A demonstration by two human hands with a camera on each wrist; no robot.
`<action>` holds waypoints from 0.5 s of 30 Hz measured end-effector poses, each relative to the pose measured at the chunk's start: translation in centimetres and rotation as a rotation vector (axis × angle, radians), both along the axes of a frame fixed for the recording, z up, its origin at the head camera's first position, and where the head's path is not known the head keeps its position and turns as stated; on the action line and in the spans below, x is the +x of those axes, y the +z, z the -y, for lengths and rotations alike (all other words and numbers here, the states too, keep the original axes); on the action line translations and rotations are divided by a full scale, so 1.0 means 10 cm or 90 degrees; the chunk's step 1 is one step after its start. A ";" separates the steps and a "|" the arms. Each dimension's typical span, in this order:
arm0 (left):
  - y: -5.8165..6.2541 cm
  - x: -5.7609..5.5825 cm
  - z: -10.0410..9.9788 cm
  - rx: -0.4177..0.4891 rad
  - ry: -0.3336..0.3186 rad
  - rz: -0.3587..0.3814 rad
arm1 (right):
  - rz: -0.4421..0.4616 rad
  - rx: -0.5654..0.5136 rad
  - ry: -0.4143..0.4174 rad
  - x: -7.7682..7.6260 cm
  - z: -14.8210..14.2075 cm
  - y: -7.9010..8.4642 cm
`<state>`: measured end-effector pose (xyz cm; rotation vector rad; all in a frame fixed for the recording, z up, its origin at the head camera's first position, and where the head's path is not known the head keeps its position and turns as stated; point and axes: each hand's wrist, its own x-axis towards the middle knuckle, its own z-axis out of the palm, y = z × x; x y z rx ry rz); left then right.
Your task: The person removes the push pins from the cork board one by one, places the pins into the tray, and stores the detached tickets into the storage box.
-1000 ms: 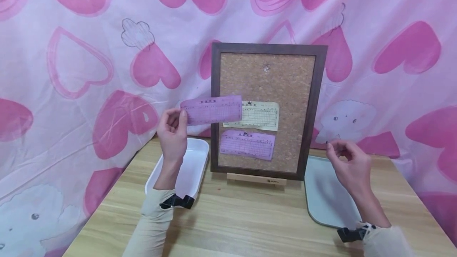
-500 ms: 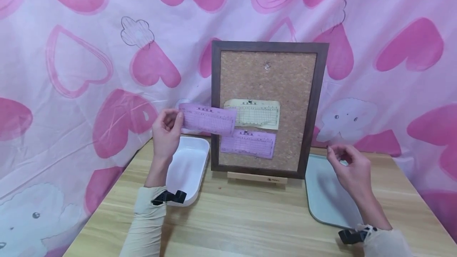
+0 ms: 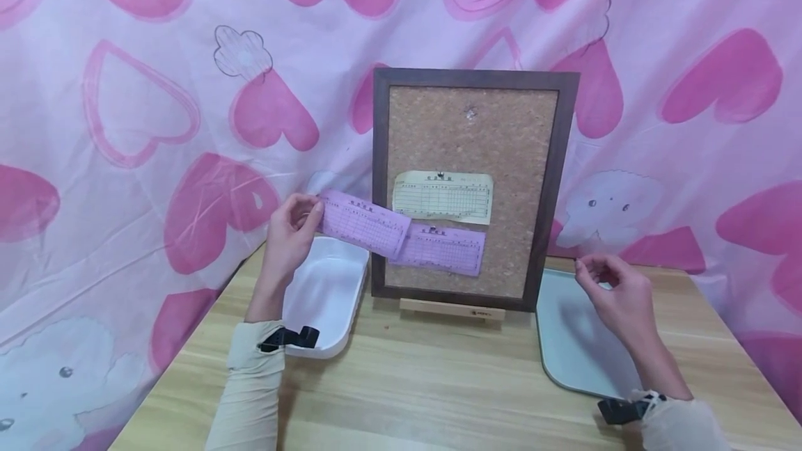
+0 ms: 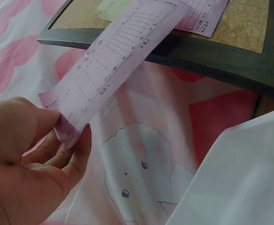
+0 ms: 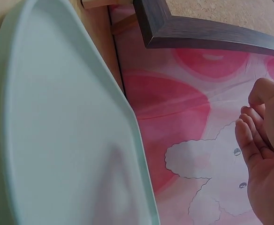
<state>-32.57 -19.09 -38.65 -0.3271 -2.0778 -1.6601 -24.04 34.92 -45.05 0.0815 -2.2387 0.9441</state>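
Observation:
My left hand (image 3: 291, 232) pinches the left end of a purple paper slip (image 3: 366, 223) printed with a table form. The slip tilts down to the right and overlaps the corkboard's left frame in the head view. On the corkboard (image 3: 476, 138), a pale yellow slip (image 3: 441, 197) hangs above another purple slip (image 3: 447, 250), each with a small dark pin at its top. My right hand (image 3: 617, 298) is raised over the green tray, thumb and index finger together on a tiny dark thing, too small to make out. The right wrist view shows the right hand (image 5: 268, 136) with fingers curled.
A white tray (image 3: 360, 284) stands left of the board, partly behind my left forearm. To the right lies a pale green tray (image 3: 564, 339). The board leans on a wooden stand (image 3: 451, 310); a small shiny cluster (image 3: 470, 113) sits near its top. A heart-patterned cloth (image 3: 156, 89) hangs behind.
My left hand has shifted slightly left, and the purple slip's free end has swung down, uncovering the yellow slip and overlapping the lower purple one. My right hand has stayed almost still.

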 end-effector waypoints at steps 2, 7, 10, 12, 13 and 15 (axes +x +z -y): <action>0.00 0.00 0.01 -0.013 0.002 0.004 | 0.005 0.005 0.001 0.00 -0.02 0.00; -0.01 0.00 0.06 -0.056 0.008 0.025 | 0.042 0.028 0.014 0.00 -0.07 -0.03; 0.00 0.02 0.10 -0.087 0.006 0.045 | 0.089 0.049 0.031 -0.01 -0.11 -0.04; 0.01 0.04 0.12 -0.117 0.010 0.060 | 0.117 0.061 0.046 -0.02 -0.13 -0.05; 0.00 0.04 0.14 -0.128 0.012 0.068 | 0.130 0.067 0.053 -0.02 -0.13 -0.06; -0.01 0.05 0.15 -0.149 0.018 0.080 | 0.143 0.074 0.067 -0.03 -0.15 -0.07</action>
